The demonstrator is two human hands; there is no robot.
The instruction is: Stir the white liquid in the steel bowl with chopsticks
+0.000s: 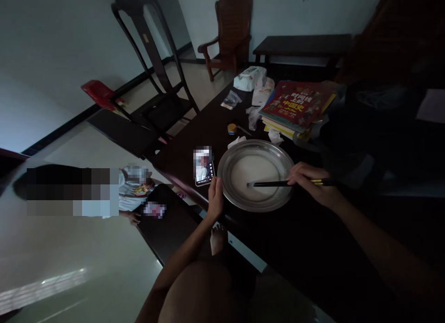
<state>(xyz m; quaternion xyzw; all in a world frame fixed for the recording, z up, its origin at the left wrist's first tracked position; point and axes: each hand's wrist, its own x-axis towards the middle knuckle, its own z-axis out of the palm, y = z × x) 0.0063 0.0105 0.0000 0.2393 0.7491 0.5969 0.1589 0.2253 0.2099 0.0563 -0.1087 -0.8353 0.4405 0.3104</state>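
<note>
A wide metal basin [227,193] sits on the dark table with a whitish, milky content [250,167] inside. My right hand [313,181] is closed around a pair of black chopsticks [269,184] with a gold band. Their pale tips reach down to the milky surface. At the basin's left rim, my left hand [216,198] grips the edge, its thumb side up. Just beyond those fingers a lit phone [204,167] lies on the table, screen up and partly blurred. Crumpled white tissue [237,142] touches the far side of the basin.
Stacked books [295,105], a tissue pack [249,78], a small gold-lidded jar [232,128] and a plastic packet [231,99] occupy the table's far side. Another person [132,193] leans at a dark bench [167,225] on the left. A tall chair [156,59] stands behind.
</note>
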